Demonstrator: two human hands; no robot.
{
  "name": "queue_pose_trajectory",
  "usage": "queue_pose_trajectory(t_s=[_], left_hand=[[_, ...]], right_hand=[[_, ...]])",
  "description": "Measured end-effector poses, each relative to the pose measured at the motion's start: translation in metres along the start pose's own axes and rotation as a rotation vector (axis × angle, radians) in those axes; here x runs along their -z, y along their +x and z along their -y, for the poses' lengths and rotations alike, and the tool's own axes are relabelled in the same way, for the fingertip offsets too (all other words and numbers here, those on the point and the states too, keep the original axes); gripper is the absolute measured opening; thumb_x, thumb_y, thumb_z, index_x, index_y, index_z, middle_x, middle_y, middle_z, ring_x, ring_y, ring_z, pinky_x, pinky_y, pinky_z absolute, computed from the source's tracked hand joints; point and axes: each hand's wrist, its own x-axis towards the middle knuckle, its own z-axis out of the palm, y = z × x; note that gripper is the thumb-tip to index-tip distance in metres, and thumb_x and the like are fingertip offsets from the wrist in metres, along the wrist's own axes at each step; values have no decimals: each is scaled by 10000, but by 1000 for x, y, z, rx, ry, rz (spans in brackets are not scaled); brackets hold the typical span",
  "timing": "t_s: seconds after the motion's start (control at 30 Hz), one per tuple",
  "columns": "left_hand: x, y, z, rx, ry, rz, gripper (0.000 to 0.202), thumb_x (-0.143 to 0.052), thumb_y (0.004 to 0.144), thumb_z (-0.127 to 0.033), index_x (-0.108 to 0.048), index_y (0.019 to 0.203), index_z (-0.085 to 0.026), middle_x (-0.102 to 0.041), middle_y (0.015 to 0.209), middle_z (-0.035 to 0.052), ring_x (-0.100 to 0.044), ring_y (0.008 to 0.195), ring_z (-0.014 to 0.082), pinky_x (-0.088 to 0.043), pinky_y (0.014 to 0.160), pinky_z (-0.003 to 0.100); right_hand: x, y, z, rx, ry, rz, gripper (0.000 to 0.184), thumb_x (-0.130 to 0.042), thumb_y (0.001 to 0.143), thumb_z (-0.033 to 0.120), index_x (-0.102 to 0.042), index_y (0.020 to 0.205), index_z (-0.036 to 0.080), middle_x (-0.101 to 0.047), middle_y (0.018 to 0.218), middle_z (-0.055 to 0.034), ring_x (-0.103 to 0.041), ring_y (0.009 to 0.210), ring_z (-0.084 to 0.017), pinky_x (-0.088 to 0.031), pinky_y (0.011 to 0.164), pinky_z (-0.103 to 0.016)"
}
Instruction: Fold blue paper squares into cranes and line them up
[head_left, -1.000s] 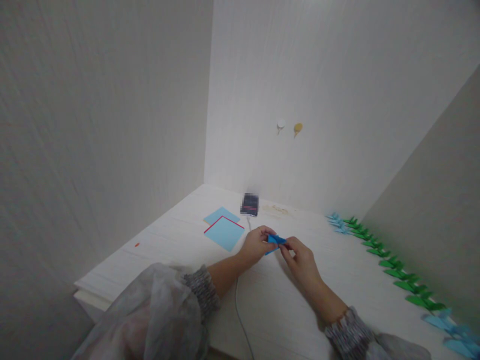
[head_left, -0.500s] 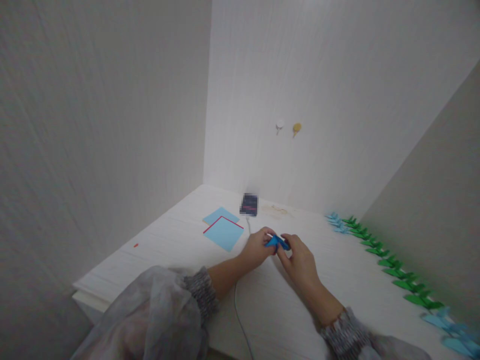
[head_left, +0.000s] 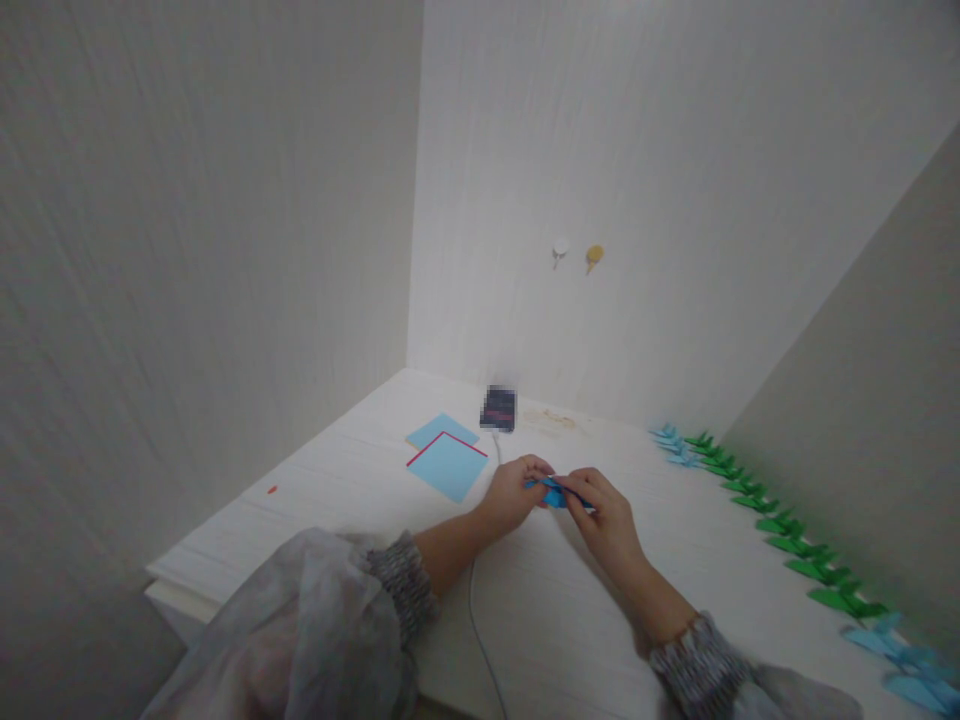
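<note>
A small folded piece of blue paper point(head_left: 553, 490) is held between both hands just above the white table point(head_left: 360, 480). My left hand point(head_left: 514, 492) pinches its left end with closed fingers. My right hand point(head_left: 604, 520) grips its right end, with the fingers pressed along the fold. Both sleeves are grey with knitted cuffs.
A stack of light blue square sheets point(head_left: 448, 462) with a red edge lies beyond the hands. A dark phone point(head_left: 499, 408) stands against the back wall, its cable point(head_left: 480, 640) running toward me. A row of folded green and blue paper shapes point(head_left: 780, 525) lines the right wall.
The hands have turned and flattened the blue paper piece; the right-hand fingers now lie along its top. The hands stay in the same place.
</note>
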Motion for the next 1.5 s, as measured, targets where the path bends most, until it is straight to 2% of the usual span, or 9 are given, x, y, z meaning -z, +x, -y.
queue_pose_trajectory(t_s=[0.17,0.43,0.57,0.7,0.83,0.97,1.3,1.4,1.5], left_hand=[[0,-1,-2,-74,50,5,150,-492,653,-144,-527,798,-129,-562,686,15,-534,611,93,-447,560,211],[1,-4,-8,-70,133,48,231,-583,620,-285,-560,794,-136,-590,688,6,-546,592,98,-432,581,219],[2,-5,-10,-54,197,33,252,-548,650,-345,-573,788,-136,-601,685,16,-557,614,108,-436,585,216],[2,-6,-13,-66,256,25,222,-497,694,-319,-566,795,-134,-597,711,21,-553,603,101,-442,578,210],[2,-6,-14,-110,301,-33,189,-495,696,-276,-535,826,-145,-583,721,15,-547,616,101,-440,592,214],[3,-7,-14,-142,329,-76,193,-498,696,-250,-509,867,-161,-581,754,19,-548,694,119,-437,619,219],[1,-6,-7,-127,342,15,291,-509,668,-195,-498,957,-167,-571,797,20,-544,660,108,-434,620,221],[1,-6,-5,-106,321,51,263,-492,677,-194,-518,935,-147,-585,808,36,-548,684,121,-436,644,237],[1,-6,-7,-120,299,38,242,-474,692,-195,-524,925,-146,-586,815,38,-548,701,124,-435,649,235]], right_hand=[[3,3,3,1,21,-35,204,-430,750,162,-596,865,193,-508,770,-48,-506,706,-147,-439,578,-255],[3,3,-3,6,1,-76,214,-412,741,148,-607,815,195,-537,766,-49,-521,716,-155,-448,604,-275],[3,4,1,-12,19,-70,197,-428,746,179,-609,824,188,-545,778,-55,-530,720,-155,-456,605,-270],[1,5,7,-42,37,-76,192,-442,762,245,-599,851,181,-558,808,-68,-538,750,-162,-461,635,-275],[-4,4,6,-201,35,-142,273,-452,757,314,-521,975,164,-575,819,-75,-551,727,-171,-469,571,-271],[-8,2,4,-320,11,-154,242,-482,729,335,-526,874,146,-595,747,-70,-565,674,-176,-465,579,-290],[-8,4,9,-253,-28,-67,133,-468,723,252,-555,765,160,-573,698,-37,-537,648,-157,-430,590,-273],[-9,4,9,-232,2,-71,118,-484,715,243,-554,758,158,-568,698,-36,-534,656,-155,-430,597,-269],[-10,5,10,-236,26,-110,137,-490,724,273,-553,777,163,-573,706,-35,-533,672,-157,-432,626,-279]])
